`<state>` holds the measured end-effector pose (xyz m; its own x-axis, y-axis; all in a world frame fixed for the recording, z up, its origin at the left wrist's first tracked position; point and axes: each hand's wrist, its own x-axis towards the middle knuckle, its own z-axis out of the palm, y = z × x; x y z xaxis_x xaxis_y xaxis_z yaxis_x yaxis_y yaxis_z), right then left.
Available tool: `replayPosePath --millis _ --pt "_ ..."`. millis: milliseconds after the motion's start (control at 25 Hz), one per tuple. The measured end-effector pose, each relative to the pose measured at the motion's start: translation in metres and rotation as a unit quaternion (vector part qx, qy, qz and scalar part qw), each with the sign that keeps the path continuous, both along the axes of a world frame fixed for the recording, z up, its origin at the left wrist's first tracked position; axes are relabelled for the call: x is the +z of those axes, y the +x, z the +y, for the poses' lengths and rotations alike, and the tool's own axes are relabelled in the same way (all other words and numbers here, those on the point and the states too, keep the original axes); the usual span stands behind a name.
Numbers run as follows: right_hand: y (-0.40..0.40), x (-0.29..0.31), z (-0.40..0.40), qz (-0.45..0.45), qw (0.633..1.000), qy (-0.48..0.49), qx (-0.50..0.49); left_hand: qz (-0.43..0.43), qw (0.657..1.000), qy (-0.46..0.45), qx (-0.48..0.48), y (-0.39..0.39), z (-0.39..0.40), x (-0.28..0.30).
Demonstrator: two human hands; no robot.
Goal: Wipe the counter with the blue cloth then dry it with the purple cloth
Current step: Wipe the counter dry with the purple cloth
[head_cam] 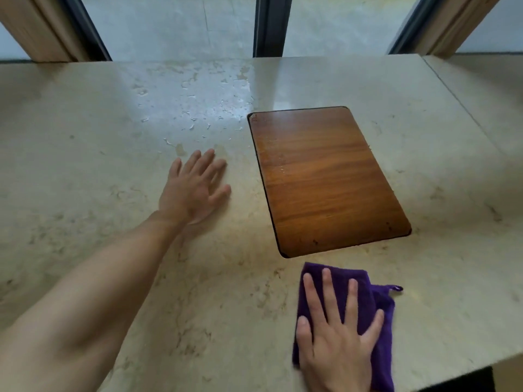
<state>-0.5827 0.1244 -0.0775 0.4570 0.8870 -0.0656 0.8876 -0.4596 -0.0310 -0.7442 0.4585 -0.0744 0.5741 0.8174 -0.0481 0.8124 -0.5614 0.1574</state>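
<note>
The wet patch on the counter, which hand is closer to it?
Left. The left hand lies flat just below the wet patch; the right hand presses the purple cloth at the near edge.

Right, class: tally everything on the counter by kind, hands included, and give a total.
Hands: 2, the left hand flat on the counter, the right hand pressing the cloth
Purple cloth: 1
Wooden board: 1
Total: 4
</note>
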Motion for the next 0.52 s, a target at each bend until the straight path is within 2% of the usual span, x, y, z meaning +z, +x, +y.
replayPosePath --millis 160,360,520 --pt "-0.003 0.0 0.119 0.044 0.999 0.011 -0.013 0.015 1.0 -0.008 0.007 0.001 0.001 0.001" --pt "0.028 0.001 0.273 0.043 0.998 0.035 -0.001 0.019 1.0 -0.005 0.012 -0.001 -0.002 0.004" --pt "0.057 0.006 0.407 0.098 0.995 0.031 0.002 0.02 1.0 -0.002 0.004 -0.001 -0.004 0.006"
